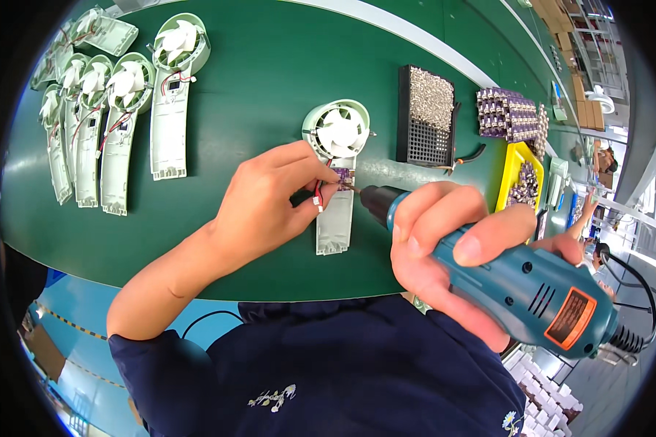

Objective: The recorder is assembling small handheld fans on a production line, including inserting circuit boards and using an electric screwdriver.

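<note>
A pale green handheld fan half-shell [336,175] lies on the green table [270,80], white blades at the top, open handle toward me. My left hand [266,200] pinches a small purple circuit board [343,177] with red and white wires against the handle. My right hand [444,247] grips a teal electric screwdriver [517,280]. Its bit tip touches the board from the right.
Several more fan half-shells [116,109] lie in a row at the far left. A black tray of screws [427,113], a stack of purple boards [509,113] and a yellow bin [521,175] sit to the right. The screwdriver's black cable [645,291] trails right.
</note>
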### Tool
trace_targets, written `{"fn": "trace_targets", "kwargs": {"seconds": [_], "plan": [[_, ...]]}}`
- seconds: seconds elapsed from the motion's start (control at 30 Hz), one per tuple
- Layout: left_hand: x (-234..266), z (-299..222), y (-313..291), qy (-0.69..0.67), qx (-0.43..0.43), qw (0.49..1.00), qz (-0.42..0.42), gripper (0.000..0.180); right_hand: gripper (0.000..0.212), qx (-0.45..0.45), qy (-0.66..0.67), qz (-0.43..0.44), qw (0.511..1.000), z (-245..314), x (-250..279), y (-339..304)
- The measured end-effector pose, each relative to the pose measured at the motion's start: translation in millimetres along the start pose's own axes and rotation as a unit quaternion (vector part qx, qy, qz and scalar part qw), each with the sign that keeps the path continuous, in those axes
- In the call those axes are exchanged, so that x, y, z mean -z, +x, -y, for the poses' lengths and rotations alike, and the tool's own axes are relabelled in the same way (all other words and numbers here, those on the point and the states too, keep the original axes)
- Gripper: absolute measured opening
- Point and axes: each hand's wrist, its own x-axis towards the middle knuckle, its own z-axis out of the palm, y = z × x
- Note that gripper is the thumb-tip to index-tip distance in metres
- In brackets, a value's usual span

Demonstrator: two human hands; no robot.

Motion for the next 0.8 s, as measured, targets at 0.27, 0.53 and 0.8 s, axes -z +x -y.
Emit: {"fn": "trace_targets", "kwargs": {"seconds": [0.27, 0.53, 0.8], "plan": [[-2.5, -0.9, 0.0, -0.011, -0.011, 1.0, -0.006, 0.019, 0.097, -0.008, -0.01, 0.017, 1.0, 3.3, 4.9, 2.8], [5.0, -1.8, -2.6, -0.016, 0.004, 1.0, 0.008, 0.021, 0.098, 0.005, 0.0, 0.074, 0.997, -8.1, 2.1, -4.3], [13.2, 34.9, -9.9, 0.015, -0.042, 0.999, 0.026, 0.01, 0.06, -0.031, -0.11, 0.124, 0.986, -29.2, 0.3, -16.4]]}}
